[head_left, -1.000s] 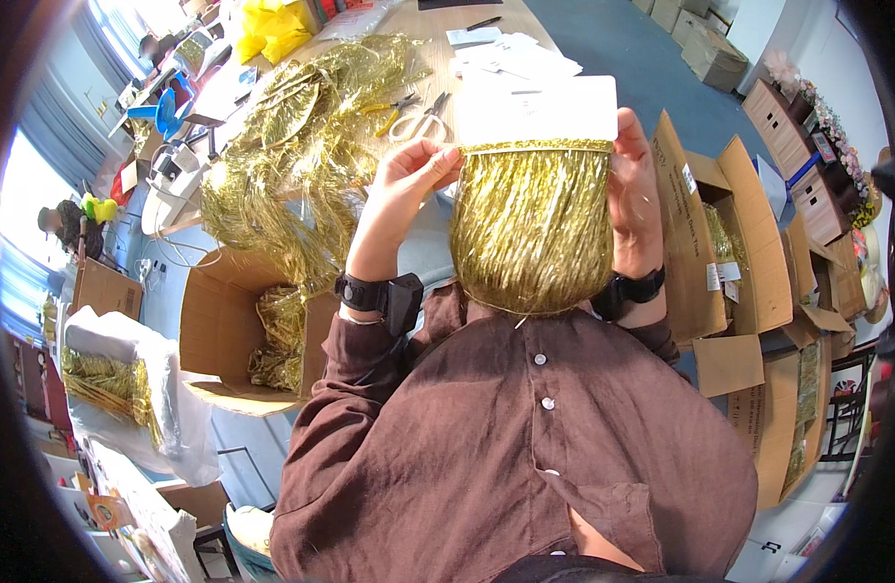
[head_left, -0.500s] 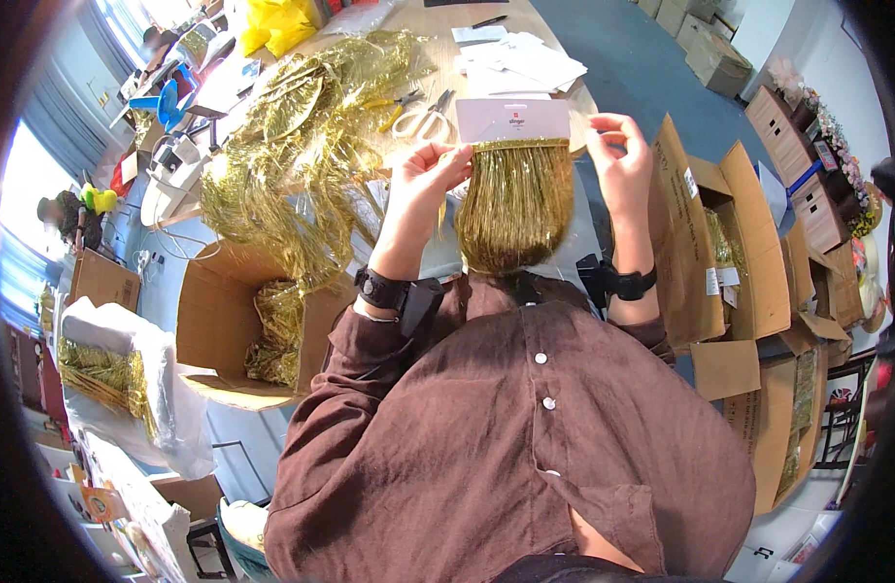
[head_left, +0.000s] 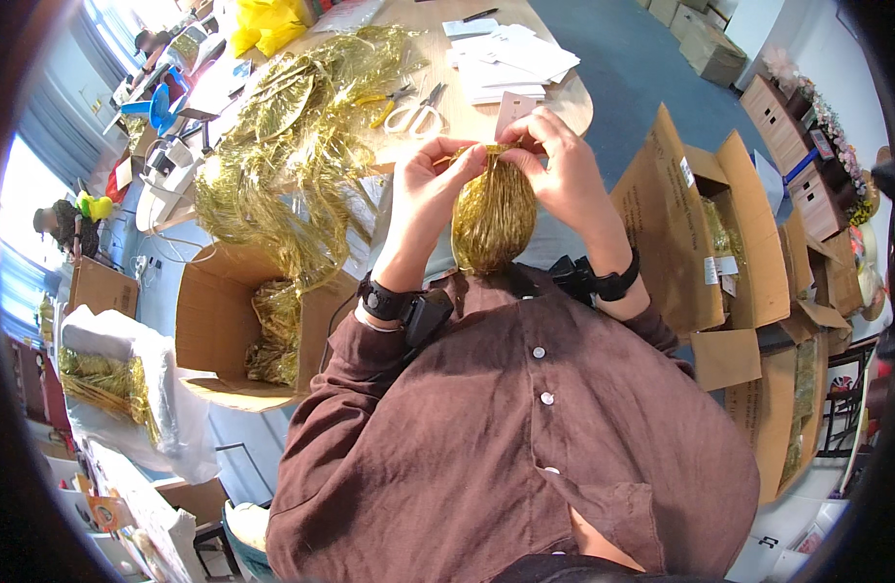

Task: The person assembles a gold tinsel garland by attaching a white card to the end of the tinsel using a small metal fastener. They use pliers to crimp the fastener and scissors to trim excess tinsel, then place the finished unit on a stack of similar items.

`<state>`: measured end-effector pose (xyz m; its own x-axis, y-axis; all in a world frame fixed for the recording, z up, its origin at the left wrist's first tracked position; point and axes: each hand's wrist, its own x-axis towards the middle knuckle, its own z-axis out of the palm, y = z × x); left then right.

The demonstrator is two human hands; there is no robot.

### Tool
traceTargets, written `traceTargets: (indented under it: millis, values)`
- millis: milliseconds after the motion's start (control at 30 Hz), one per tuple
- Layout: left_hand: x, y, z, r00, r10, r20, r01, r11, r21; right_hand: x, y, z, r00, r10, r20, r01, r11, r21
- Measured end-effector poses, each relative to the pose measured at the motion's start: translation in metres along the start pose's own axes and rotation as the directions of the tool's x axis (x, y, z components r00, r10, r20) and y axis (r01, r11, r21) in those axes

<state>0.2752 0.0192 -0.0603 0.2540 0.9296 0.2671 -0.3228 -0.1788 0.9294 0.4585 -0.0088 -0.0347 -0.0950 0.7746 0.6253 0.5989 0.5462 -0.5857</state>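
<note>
A bunch of gold tinsel fringe [head_left: 493, 222] hangs in front of my chest, gathered into a narrow rounded bundle. My left hand [head_left: 430, 182] pinches its top from the left. My right hand [head_left: 557, 167] grips the top from the right, with the fringe's white card header [head_left: 514, 110] poking up behind the fingers. Both hands are close together over the near edge of the wooden table [head_left: 564, 102]. Both wrists wear black bands.
A heap of loose gold tinsel [head_left: 292, 146] covers the table's left part. White-handled scissors [head_left: 415, 116] and white papers [head_left: 510, 58] lie beyond my hands. An open cardboard box [head_left: 236, 325] with tinsel stands at my left; more open boxes [head_left: 700, 233] stand at my right.
The fringe hung wide from its white card header; my hands have moved together and lower, and the fringe is now bunched into a narrow bundle.
</note>
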Motion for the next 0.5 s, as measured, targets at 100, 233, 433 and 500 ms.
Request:
traceTargets:
  millis: [100, 233, 433, 500]
  values:
    - [0.000, 0.000, 0.001, 1.000, 0.009, -0.019, -0.010, 1.000, -0.029, 0.000, 0.002, 0.001, 1.000, -0.011, -0.010, 0.011, 1.000, -0.007]
    - [-0.001, 0.000, 0.005, 0.999, 0.019, -0.036, -0.022, 0.997, -0.068, -0.002, 0.001, -0.004, 0.999, 0.010, 0.033, -0.015, 0.987, 0.163]
    - [-0.010, 0.005, 0.015, 0.999, 0.042, -0.033, -0.045, 0.995, -0.087, -0.007, -0.001, -0.006, 0.999, 0.044, -0.006, -0.040, 0.943, 0.331]
    - [-0.011, 0.008, 0.016, 0.999, 0.034, -0.023, -0.036, 0.993, -0.109, -0.007, 0.000, -0.004, 0.999, 0.041, -0.015, -0.033, 0.933, 0.359]
